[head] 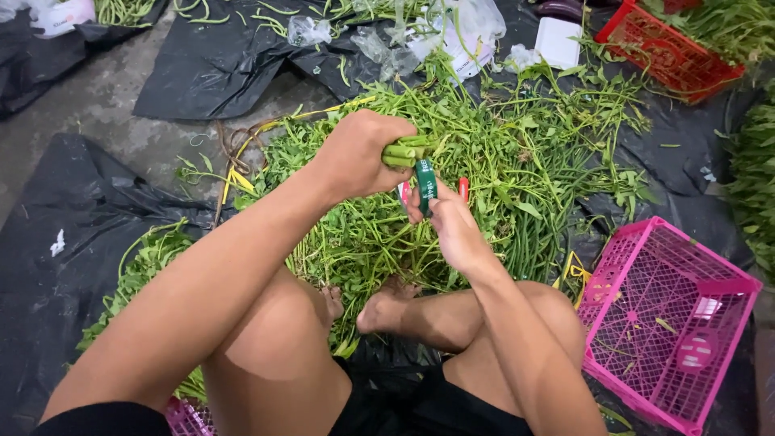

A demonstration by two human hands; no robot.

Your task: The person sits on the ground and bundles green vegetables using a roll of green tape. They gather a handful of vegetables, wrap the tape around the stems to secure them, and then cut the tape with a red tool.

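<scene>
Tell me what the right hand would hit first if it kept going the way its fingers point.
Probably the bundle of cut green stems held in the left hand. The right hand, pinching a green tape strip, points up towards it; depth is unclear.

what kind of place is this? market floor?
Likely a produce sorting spot, perhaps a market floor. Leafy greens are heaped on black plastic sheets over concrete, with pink and red crates nearby, and the left hand grips a bundle of stems.
</scene>
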